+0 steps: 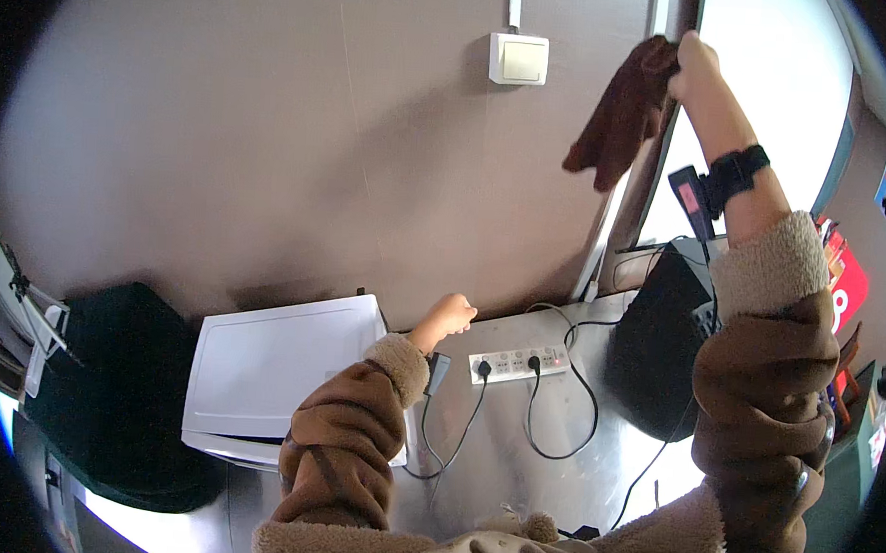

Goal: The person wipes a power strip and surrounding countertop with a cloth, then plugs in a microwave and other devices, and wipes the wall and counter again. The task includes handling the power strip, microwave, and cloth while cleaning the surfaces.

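High in the picture, my right hand (694, 64) grips a dark brown cloth (622, 121) by its upper end. The cloth hangs down in folds in front of the wall, beside the bright window-like panel (761, 90). My left hand (450, 316) is curled into a fist low against the wall, with nothing seen in it. It is between a white box-shaped appliance (288, 366) and a white power strip (517, 364). Both wrists carry dark strapped devices with cables, and the right one (734, 175) shows most clearly.
Two black plugs sit in the power strip on a shiny metal tabletop (494, 444), where their cords loop. A black box-like object (657, 348) stands to the right. At left is a dark green covered object (121, 402). A white switch (520, 60) is on the brown wall (254, 154).
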A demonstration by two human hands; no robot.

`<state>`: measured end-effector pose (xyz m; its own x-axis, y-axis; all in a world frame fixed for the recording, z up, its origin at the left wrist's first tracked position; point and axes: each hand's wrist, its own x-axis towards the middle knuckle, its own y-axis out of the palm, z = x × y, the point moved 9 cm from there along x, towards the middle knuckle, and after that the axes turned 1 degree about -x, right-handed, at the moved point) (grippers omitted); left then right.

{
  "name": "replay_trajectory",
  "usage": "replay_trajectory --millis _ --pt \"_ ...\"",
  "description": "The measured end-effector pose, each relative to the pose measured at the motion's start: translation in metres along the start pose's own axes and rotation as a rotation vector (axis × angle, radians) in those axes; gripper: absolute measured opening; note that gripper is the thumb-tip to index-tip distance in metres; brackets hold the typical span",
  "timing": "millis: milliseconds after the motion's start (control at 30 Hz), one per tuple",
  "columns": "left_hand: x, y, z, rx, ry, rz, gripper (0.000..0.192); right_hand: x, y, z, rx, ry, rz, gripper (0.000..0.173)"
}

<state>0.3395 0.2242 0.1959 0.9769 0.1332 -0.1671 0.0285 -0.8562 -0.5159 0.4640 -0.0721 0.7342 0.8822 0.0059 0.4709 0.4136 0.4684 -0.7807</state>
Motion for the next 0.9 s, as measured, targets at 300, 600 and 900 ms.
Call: replay_trajectory --millis 300,600,900 --pt "0.025 0.002 -0.041 -0.096 0.135 -0.005 0.024 0.054 0.017 0.112 0.479 -0.142 -0.346 0.035" --pt "0.037 0.012 -0.017 -0.214 0.054 0.029 0.019 0.014 0.111 0.173 -0.001 -0.496 -0.390 0.035" --pt "0.047 0.022 0.005 -0.390 -0.035 0.040 0.015 -0.012 0.096 0.178 0.120 -0.727 -0.384 0.027"
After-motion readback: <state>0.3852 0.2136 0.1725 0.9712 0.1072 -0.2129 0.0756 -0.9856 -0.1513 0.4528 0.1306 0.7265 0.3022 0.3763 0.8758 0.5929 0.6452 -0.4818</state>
